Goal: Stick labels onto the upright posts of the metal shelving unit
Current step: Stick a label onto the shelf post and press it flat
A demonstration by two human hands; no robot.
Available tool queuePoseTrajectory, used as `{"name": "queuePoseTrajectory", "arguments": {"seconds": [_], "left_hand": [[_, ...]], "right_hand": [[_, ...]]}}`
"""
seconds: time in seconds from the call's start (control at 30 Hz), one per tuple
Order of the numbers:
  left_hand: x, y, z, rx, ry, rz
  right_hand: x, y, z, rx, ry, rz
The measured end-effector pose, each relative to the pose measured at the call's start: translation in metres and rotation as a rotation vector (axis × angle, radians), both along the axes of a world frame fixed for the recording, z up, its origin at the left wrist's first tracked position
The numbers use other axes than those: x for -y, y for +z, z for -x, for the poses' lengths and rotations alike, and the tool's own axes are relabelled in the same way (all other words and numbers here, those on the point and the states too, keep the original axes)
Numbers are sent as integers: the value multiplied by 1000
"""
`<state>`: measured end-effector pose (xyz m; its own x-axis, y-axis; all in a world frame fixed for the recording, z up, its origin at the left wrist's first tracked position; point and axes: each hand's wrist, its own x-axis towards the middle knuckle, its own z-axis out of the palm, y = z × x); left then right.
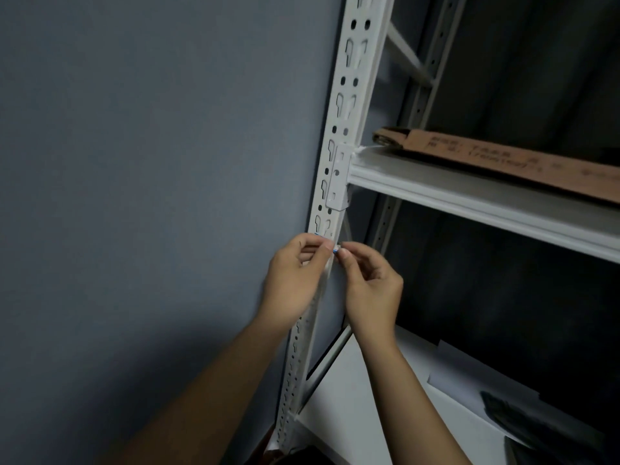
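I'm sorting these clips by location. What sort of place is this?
Probably a storage room or stockroom. A white slotted metal post carries a boltless shelf holding a flat cardboard box, set against a plain grey wall. Both hands work a small label at the post.

- I see the upright post (339, 135) standing just right of the wall (151, 162), running top to bottom.
- My left hand (295, 280) and right hand (370, 283) meet in front of the post, below the shelf (469, 199).
- A cardboard box (503, 159) lies on that shelf, right of the post.
- A lower shelf (369, 414) sits beneath, right of my arms.
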<state>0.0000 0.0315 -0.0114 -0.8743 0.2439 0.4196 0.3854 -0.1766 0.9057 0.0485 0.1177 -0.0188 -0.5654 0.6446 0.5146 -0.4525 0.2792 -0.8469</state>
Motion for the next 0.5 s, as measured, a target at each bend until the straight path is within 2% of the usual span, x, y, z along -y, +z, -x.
{"name": "queuePoseTrajectory", "arguments": {"seconds": [0.13, 0.3, 0.5], "left_hand": [[3, 14, -21, -8, -24, -17], [6, 38, -48, -108, -19, 99], [4, 69, -85, -162, -51, 125]], "right_hand": [[2, 17, -22, -47, 39, 18], [1, 35, -51, -75, 96, 21], [-4, 64, -87, -104, 18, -91]]}}
